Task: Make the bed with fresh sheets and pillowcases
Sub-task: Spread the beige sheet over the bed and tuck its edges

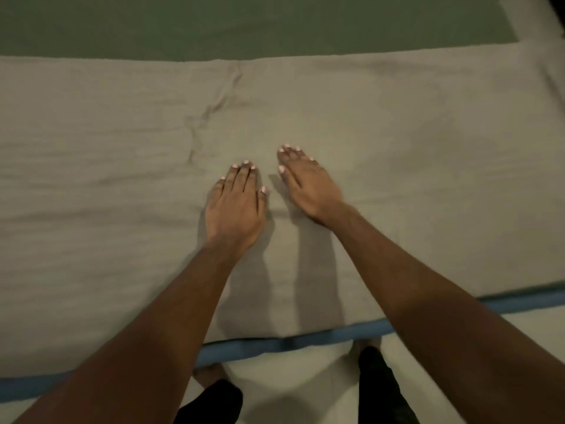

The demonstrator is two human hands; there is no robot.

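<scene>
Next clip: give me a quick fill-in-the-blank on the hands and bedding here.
1. The left hand and right hand rest palm-____ on the beige sheet.
2. The bedding beyond the beige sheet's far edge is ____.
3. The crease in the sheet lies nearer the ____ hand.
4. The band along the bed's near edge is ____.

Missing words: down; green; left; blue.
</scene>
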